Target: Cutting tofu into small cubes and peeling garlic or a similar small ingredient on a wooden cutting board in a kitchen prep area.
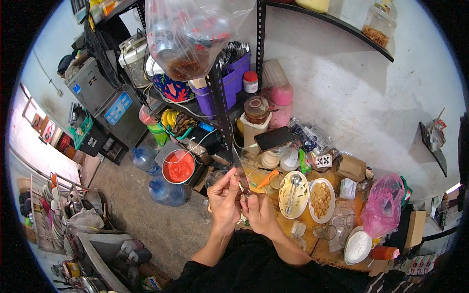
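My right hand (260, 213) is closed round the handle of a knife (240, 166), its blade pointing up and away from me. Close beside it, my left hand (224, 201) pinches something small and pale against the blade, too small to name. Both hands are raised over the near left edge of the wooden table. Just right of them stand a drinking glass (276, 182) and a pale oval bowl (284, 209) with spoons and small scraps in it. Next to that is a white oval bowl (331, 213) of light brown chunks.
A bowl of white powder (358, 246), an orange-red bottle (385, 252) and a pink plastic bag (382, 205) are on the right. A smartphone (274, 139) leans behind the bowls. A metal shelf post (222, 107) rises ahead. A pot of red food (179, 166) stands at left.
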A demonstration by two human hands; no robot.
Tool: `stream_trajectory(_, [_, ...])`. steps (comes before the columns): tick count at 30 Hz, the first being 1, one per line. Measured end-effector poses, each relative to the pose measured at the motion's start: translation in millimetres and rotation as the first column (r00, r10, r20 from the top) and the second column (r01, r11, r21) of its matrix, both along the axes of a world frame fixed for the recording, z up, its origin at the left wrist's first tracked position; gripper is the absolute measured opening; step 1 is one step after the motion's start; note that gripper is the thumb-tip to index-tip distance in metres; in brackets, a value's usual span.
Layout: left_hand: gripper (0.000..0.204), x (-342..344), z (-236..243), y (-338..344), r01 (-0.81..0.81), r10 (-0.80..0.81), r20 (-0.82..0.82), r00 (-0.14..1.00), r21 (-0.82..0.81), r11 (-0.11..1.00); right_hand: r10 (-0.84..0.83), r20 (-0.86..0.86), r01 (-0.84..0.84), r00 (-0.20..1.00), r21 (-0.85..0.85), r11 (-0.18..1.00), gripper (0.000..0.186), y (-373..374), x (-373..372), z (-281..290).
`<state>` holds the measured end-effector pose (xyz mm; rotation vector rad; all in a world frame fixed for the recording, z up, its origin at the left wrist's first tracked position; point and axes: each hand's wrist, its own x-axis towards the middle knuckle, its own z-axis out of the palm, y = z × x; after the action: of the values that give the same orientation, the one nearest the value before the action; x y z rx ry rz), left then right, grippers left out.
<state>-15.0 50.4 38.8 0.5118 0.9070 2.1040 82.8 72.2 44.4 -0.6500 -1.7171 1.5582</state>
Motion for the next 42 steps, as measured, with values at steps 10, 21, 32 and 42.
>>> stream_trajectory(10, [0.019,2.7,1.3,-2.1,-0.008,0.008,-0.021,1.000,-0.001,1.000,-0.007,-0.020,0.007,1.000,0.000,1.000,0.042,0.9,-2.0,2.7])
stream_trajectory(21, [0.020,6.1,14.0,2.2,-0.017,0.028,0.112,0.993,-0.099,0.995,-0.110,-0.001,0.110,0.994,0.066,0.992,0.054,-2.9,-6.7,-0.8])
stream_trajectory(32, [0.021,9.0,0.6,6.0,-0.035,0.036,0.095,0.995,-0.012,0.999,-0.082,0.029,0.080,0.996,0.054,0.995,0.040,-1.2,0.3,-6.1])
stream_trajectory(42, [0.020,11.3,6.0,6.0,-0.063,0.066,0.069,0.995,-0.034,0.997,-0.134,0.088,0.120,0.987,0.142,0.982,0.039,-1.5,-3.4,3.3])
